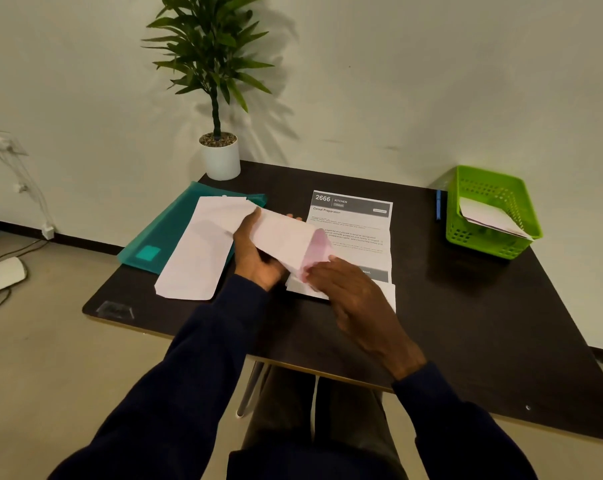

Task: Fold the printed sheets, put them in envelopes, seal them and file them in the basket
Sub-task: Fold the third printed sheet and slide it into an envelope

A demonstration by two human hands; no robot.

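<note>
Roughly at the table's (466,323) middle, a long white envelope (286,237) with a pinkish open flap is gripped by the left hand (258,254); the right hand (352,292) pinches its flap end, over the creased printed sheet (355,220)

Left hand (258,261) grips envelope (282,237) over table (466,306); right hand (355,299) at its pink flap (315,251); printed sheet (355,220) beneath

Only one camera here, a wide-angle on my head, looking forward and down at the table (466,306). My left hand (258,261) and right hand (355,296) are close in, the wall (431,81) is at 12 o'clock and my legs (286,410) at 6.
</note>
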